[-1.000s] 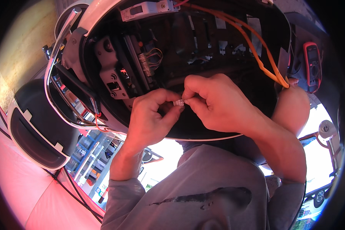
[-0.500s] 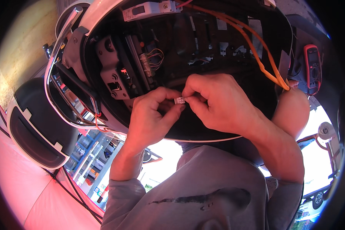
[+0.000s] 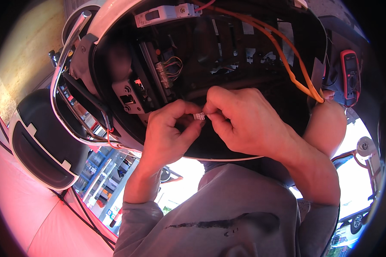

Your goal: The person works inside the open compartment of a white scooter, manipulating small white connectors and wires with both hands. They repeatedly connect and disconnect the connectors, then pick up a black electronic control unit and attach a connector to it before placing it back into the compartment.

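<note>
My left hand point(image 3: 165, 130) pinches a small white multi-pin plug connector point(image 3: 199, 116) between thumb and forefinger. The thumb and forefinger of my right hand point(image 3: 244, 122) are pressed together at the connector's right end. What they grip there is too small to make out. Both hands are over the near edge of a dark, open oval compartment point(image 3: 244, 79) in a light-coloured body. Beyond my left hand, a strip of connectors with thin wires point(image 3: 165, 73) runs beside a metal bracket point(image 3: 128, 97).
A grey-white switch module point(image 3: 167, 15) lies at the compartment's far edge. Orange cables point(image 3: 283, 55) curve down the right side, ending near a bare limb point(image 3: 326, 126). A red-framed multimeter point(image 3: 351, 77) is at far right. A chrome rail point(image 3: 55, 90) and black padded backrest point(image 3: 43, 137) stand left.
The connector has shifted slightly left and down, with my left fingers still on it. My right hand has moved a little, its fingertips staying at the connector's end.
</note>
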Tool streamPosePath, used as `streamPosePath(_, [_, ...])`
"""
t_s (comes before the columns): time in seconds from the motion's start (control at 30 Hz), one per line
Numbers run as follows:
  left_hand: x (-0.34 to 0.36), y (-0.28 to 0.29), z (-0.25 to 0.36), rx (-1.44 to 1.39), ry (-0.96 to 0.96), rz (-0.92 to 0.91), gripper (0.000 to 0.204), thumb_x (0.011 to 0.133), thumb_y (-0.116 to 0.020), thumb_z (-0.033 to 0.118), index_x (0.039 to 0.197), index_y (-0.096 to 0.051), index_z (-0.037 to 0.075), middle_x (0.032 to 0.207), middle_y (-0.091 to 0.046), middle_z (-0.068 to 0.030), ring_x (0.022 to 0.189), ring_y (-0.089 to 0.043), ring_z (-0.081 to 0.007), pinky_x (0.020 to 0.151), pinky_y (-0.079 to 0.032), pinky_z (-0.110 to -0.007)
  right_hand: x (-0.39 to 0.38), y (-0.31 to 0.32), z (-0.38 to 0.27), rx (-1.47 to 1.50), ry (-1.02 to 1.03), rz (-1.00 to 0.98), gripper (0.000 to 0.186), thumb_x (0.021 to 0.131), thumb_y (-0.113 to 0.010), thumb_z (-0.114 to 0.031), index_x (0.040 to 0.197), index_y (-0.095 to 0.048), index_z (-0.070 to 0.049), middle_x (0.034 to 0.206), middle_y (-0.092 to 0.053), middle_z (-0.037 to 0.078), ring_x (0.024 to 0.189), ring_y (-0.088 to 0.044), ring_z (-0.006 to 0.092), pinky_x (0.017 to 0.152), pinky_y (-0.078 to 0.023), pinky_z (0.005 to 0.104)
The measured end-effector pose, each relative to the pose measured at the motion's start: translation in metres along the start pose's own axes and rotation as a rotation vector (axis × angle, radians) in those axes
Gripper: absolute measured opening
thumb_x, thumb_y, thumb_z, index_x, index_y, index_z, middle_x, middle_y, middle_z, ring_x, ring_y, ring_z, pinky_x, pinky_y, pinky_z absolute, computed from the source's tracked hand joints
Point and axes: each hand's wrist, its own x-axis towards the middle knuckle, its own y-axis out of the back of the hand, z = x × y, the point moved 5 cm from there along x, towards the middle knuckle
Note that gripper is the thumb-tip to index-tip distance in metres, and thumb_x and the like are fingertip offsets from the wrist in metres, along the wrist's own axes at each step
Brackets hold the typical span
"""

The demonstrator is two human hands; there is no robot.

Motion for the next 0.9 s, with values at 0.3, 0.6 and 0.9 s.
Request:
streamPosePath(0.3, [0.0,0.001,0.001,0.028,0.005,-0.018,0.015,0.083,-0.075,-0.003,0.097,-0.07,-0.003,0.079,-0.072,-0.007,0.066,-0.068,-0.0093,0.06,-0.051,-0.024,0.0,-0.003,0.002,-0.032,0.087,0.047,0.01,0.081,-0.067,0.002,0.085,-0.059,-0.002,0.071,-0.064,0.014,0.065,-0.065,0.0382,0.055,-0.049,0.0425])
streamPosePath(0.6, [-0.001,-0.001,0.007,0.097,0.015,0.005,0.019,0.083,-0.077,0.0,0.101,-0.068,-0.005,0.082,-0.072,-0.0094,0.066,-0.069,-0.0119,0.059,-0.051,-0.025,-0.002,-0.011,0.013,0.043,-0.106,0.02,0.012,0.086,-0.072,-0.005,0.093,-0.063,0.001,0.082,-0.071,0.015,0.074,-0.071,0.0319,0.064,-0.055,0.0372])
streamPosePath(0.9, [0.004,-0.001,0.007,0.172,-0.004,0.028,0.021,0.085,-0.068,-0.005,0.106,-0.067,-0.004,0.092,-0.075,-0.0132,0.078,-0.074,-0.0181,0.072,-0.057,-0.029,0.015,-0.015,0.034,0.067,-0.419,-0.18,0.021,0.09,-0.07,-0.006,0.109,-0.067,0.003,0.089,-0.075,0.013,0.081,-0.073,0.0219,0.074,-0.057,0.0339])
